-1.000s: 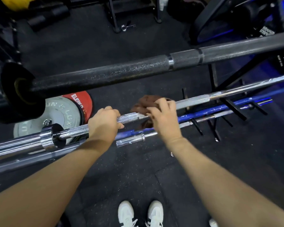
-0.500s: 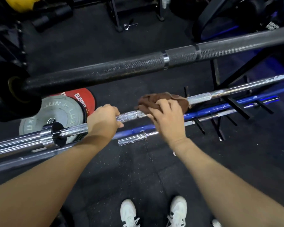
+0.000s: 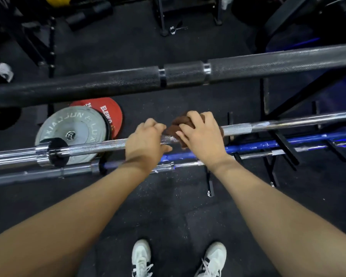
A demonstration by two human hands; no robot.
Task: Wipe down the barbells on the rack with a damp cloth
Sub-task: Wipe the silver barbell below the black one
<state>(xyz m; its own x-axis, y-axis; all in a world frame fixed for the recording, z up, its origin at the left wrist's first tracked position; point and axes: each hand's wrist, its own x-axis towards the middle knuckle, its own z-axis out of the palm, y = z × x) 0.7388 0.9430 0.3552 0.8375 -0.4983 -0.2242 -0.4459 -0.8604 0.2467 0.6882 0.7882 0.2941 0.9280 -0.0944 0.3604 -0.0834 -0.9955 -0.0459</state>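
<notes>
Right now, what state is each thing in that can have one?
Left hand: grips the chrome barbell.
Right hand: presses the brown cloth onto that bar.
Brown cloth: bunched on the bar.
Chrome barbell: lying level on the rack.
Black barbell: racked above, untouched.
Blue barbell: racked lower, untouched.
Grey plate: leaning on the red plate.

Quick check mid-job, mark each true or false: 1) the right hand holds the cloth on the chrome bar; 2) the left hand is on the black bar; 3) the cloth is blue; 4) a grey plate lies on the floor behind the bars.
1) True: the right hand grips the brown cloth around the chrome barbell.
2) False: the left hand grips the chrome barbell, below the black barbell.
3) False: it is brown.
4) True: the grey plate lies there, overlapping a red plate.
</notes>
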